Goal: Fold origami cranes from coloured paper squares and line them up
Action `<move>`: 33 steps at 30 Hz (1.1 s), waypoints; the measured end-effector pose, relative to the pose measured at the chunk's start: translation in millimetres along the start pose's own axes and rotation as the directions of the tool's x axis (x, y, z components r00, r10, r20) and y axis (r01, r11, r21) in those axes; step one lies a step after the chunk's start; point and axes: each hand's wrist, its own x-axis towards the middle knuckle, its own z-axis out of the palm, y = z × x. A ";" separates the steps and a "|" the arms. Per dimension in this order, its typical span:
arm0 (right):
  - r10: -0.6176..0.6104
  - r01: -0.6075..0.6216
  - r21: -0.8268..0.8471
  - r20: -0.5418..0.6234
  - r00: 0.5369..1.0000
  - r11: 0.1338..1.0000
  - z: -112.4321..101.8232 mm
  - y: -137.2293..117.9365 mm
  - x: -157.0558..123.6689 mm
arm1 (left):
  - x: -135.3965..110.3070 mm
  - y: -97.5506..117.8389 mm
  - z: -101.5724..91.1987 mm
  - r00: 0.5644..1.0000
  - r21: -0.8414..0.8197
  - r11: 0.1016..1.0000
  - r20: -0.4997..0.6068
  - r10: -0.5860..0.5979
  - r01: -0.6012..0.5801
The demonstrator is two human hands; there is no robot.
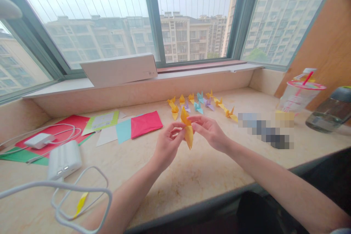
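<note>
A yellow folded paper crane (189,136), its wings spread up and down, is held upright above the stone counter. My left hand (170,139) pinches its left side between thumb and fingers. From the right, my right hand (210,131) grips its other edge near the middle, fingers closed against the paper. Just behind the hands stand several finished paper cranes: yellow ones such as the crane (174,110) at the left, a light blue crane (198,108) and a purple crane (209,104). The inner fingertips are partly hidden by the paper.
Coloured paper sheets and a red paper packet (146,124) lie at the left. Nearer are a white power bank (65,159), a charger (40,140) and looped white cables (109,204). A white box (120,69) leans by the window. A cup (298,97) and bottle (331,111) stand right.
</note>
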 end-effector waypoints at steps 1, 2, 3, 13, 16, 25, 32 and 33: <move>0.009 -0.009 0.012 -0.005 1.000 1.000 0.5 0.9 0.8 | 0.0 -0.1 0.2 1.000 0.003 1.000 -0.002 0.002 -0.002; 0.012 -0.011 0.025 -0.011 1.000 1.000 1.1 2.0 1.6 | -0.3 0.1 0.3 1.000 0.007 1.000 -0.003 0.004 -0.004; 0.008 -0.007 0.036 -0.021 1.000 0.999 1.6 3.0 2.3 | -0.7 0.5 0.5 1.000 0.013 1.000 -0.002 0.007 -0.007; -0.073 0.072 -0.018 -0.057 0.996 0.997 2.5 10.6 -0.2 | 1.8 -0.8 -2.5 1.000 0.011 1.000 -0.003 -0.011 0.011; -0.097 0.094 -0.074 -0.036 0.995 0.993 2.1 10.4 -1.1 | 3.2 -1.2 -3.5 1.000 0.027 1.000 -0.017 0.007 -0.006; -0.147 0.147 -0.001 0.012 0.989 0.989 2.7 5.6 -1.2 | 2.9 -4.9 -5.4 0.981 0.105 0.982 0.130 0.141 -0.155; -0.136 0.140 -0.149 0.038 0.990 0.979 0.4 9.3 -0.5 | 4.0 -15.4 -8.5 0.938 0.363 0.865 0.118 0.326 -0.347; -0.134 0.139 -0.193 0.039 0.990 0.971 0.2 8.6 -0.7 | 3.6 -16.1 -8.6 0.931 0.402 0.841 0.125 0.342 -0.362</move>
